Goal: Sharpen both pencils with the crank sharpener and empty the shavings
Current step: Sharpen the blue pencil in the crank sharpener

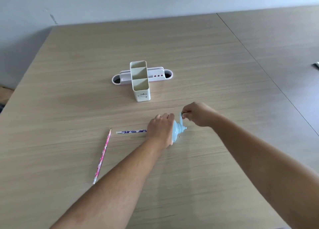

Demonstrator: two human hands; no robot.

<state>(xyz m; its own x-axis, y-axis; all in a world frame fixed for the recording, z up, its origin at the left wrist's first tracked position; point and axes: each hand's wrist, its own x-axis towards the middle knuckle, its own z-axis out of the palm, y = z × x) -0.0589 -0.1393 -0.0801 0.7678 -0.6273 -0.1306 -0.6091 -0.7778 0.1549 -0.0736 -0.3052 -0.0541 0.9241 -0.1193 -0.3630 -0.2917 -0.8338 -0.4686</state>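
A light blue crank sharpener [177, 132] stands on the wooden table [69, 90]. My left hand [161, 129] covers its body and grips it from above. A purple patterned pencil [131, 131] sticks out to the left from under that hand, its tip end hidden in the sharpener. My right hand [198, 113] pinches the dark knob of the crank handle [181, 116], which points up. A pink patterned pencil [102, 155] lies loose on the table to the left, its sharp tip pointing away from me.
A cream pen holder [140, 82] with three compartments stands behind the sharpener. A white and lilac oval tray [162, 74] lies behind it. A seam to a second table runs along the right. A dark object [315, 65] shows at the right edge.
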